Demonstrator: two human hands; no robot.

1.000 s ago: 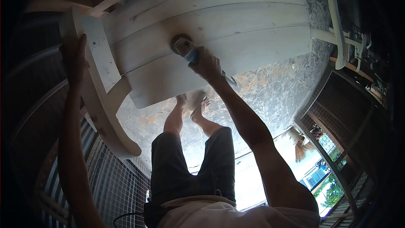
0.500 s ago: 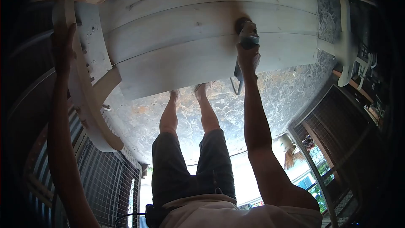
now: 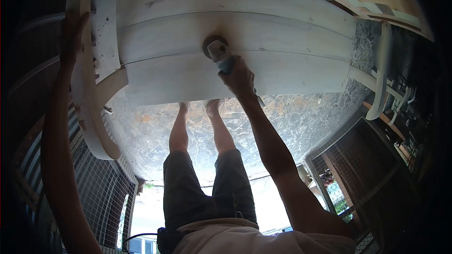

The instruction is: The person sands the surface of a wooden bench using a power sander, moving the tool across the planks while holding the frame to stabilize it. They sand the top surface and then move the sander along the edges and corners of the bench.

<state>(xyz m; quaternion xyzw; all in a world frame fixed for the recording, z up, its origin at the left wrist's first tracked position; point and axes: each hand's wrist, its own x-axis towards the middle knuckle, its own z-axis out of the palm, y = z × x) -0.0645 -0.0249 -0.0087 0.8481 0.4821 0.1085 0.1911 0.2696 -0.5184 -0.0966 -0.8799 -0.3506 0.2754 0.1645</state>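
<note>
Right hand (image 3: 239,77) firmly wraps a handheld grinder (image 3: 218,51) over pale planks (image 3: 301,70).
Left hand (image 3: 74,37) touches a curved wooden armrest (image 3: 86,99); shadow hides its grip.

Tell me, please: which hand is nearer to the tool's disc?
Right. The right hand holds the tool just behind its disc; the left hand is farther, at the curved wooden armrest.

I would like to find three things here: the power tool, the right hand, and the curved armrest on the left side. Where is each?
Power tool (image 3: 219,52), head view: its grey front part.
Right hand (image 3: 238,77), head view: middle of the hand.
Curved armrest (image 3: 86,95), head view: middle stretch.
</note>
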